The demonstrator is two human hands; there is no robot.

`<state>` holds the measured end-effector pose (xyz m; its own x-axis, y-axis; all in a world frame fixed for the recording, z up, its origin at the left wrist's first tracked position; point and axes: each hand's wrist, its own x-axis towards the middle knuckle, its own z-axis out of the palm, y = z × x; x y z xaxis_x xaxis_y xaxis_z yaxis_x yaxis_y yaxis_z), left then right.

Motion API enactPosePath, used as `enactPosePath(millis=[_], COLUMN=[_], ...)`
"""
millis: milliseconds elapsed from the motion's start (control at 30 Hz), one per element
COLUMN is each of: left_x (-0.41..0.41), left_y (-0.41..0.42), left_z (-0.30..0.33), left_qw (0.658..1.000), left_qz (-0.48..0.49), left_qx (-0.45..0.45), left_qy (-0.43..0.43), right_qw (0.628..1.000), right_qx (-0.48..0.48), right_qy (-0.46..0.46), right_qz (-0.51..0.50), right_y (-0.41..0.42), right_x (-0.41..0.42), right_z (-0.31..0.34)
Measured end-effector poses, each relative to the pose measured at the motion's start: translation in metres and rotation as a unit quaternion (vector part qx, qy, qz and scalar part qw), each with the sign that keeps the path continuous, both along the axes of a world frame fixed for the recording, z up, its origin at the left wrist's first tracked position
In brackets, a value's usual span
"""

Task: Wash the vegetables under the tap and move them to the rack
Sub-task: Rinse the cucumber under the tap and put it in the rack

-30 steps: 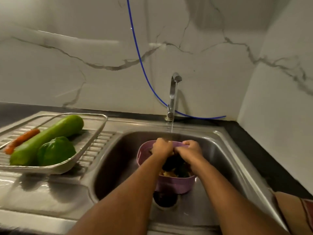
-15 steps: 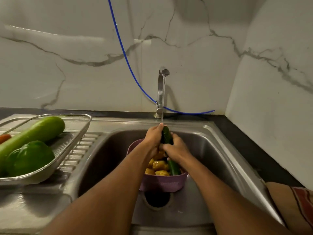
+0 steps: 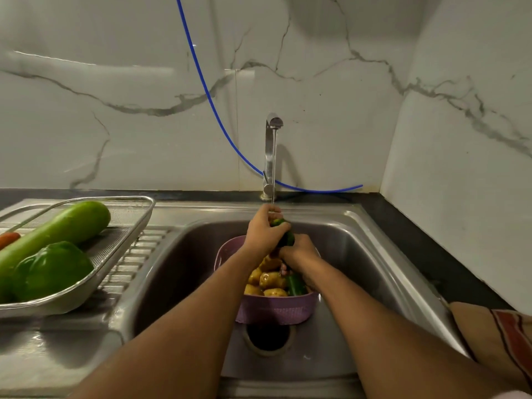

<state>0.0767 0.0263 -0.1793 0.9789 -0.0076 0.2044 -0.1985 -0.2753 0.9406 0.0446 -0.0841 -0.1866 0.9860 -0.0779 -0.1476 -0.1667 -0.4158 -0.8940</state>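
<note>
Both hands hold a cucumber [image 3: 288, 239] under the tap [image 3: 270, 156] stream, above the purple basket [image 3: 276, 311] in the sink [image 3: 359, 254]. Left hand [image 3: 263, 233] fingers curl round its upper end; right hand [image 3: 299, 251] grips mid-length, hiding most of it. Potatoes [image 3: 266, 282] partly hidden beneath. Rack [image 3: 123, 243] at left, cut off by frame edge, carries gourd [image 3: 63, 228], pepper [image 3: 51, 269], carrot [image 3: 8, 239].

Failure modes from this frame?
1. Wet cucumber held in left hand and right hand may slip into the purple basket of potatoes.
2. Rack already holds a gourd and a pepper; the cucumber may crowd or roll.
</note>
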Motion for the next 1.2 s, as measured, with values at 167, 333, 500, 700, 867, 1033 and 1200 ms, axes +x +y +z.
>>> enactPosePath(millis=[167,333,500,700,867,1033,1200], left_x=[-0.001,-0.001,-0.009,-0.014,-0.008,-0.009,-0.013], left_y=[0.006,0.020,0.025,0.022,0.022,0.014,0.002], left_z=[-0.011,-0.007,-0.001,0.004,0.006,0.004,0.005], left_qw=[0.986,0.995,0.995,0.990,0.997,0.987,0.949], left_qz=[0.054,-0.005,0.010,0.034,-0.046,0.012,-0.021], left_qx=[0.115,0.090,0.081,0.040,0.062,-0.095,-0.234], left_qy=[-0.106,-0.037,-0.049,-0.133,-0.016,0.127,0.209], right_qw=[0.990,0.983,0.980,0.984,0.982,0.972,0.992], right_qx=[-0.131,-0.170,-0.180,-0.137,-0.158,-0.212,-0.120], right_qy=[-0.037,-0.063,-0.082,-0.108,-0.073,-0.101,-0.047], right_qz=[-0.040,0.006,0.025,0.021,0.076,0.027,0.016], right_y=[-0.001,-0.003,-0.003,0.002,-0.002,0.004,0.013], right_x=[0.011,0.005,0.000,0.000,-0.002,-0.003,-0.001], right_z=[-0.005,-0.004,0.001,0.005,0.007,0.002,0.007])
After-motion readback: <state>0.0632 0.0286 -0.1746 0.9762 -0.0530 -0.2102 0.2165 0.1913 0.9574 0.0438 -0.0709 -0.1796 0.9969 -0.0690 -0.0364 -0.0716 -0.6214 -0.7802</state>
